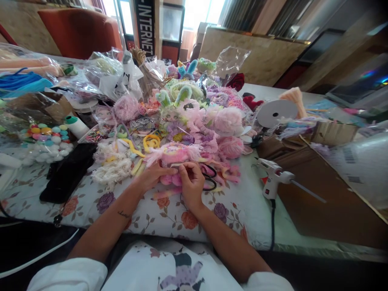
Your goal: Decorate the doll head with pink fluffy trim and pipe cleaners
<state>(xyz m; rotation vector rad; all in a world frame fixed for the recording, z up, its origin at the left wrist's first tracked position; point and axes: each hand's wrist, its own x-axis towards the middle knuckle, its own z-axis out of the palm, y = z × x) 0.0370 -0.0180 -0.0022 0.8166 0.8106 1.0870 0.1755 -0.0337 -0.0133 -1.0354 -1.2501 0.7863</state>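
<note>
At the near middle of the table, on the floral tablecloth (169, 212): a pink fluffy toy piece (176, 155), gripped from both sides. Left hand (153, 176) palm down, fingers curled onto the near left edge of the piece, grasping it. Right hand (191, 182) tipped up on its wrist, thumb and forefinger pinched on the near right of the piece, other fingers folded under. Both bare forearms angled in from the near edge, meeting at the piece.

Piece itself: bright pink plush, wispy pale fringe spreading left and right, a touch of yellow on top, rounded pink lumps along the near side under the fingers.

Just right of the right hand: black-handled scissors (209, 180), lying flat among pink scraps. Farther right, well apart: a white glue gun (273, 176), clear stick jutting right, black cord trailing toward the near edge, beside a brown cardboard sheet (318, 202). Left of the hands: cream yarn tufts (110, 167), then a black pouch (68, 173). On the far side: a heap of pink pompoms (227, 121) and plush bits among clear bags. Far left: a bag of coloured balls (45, 139).
</note>
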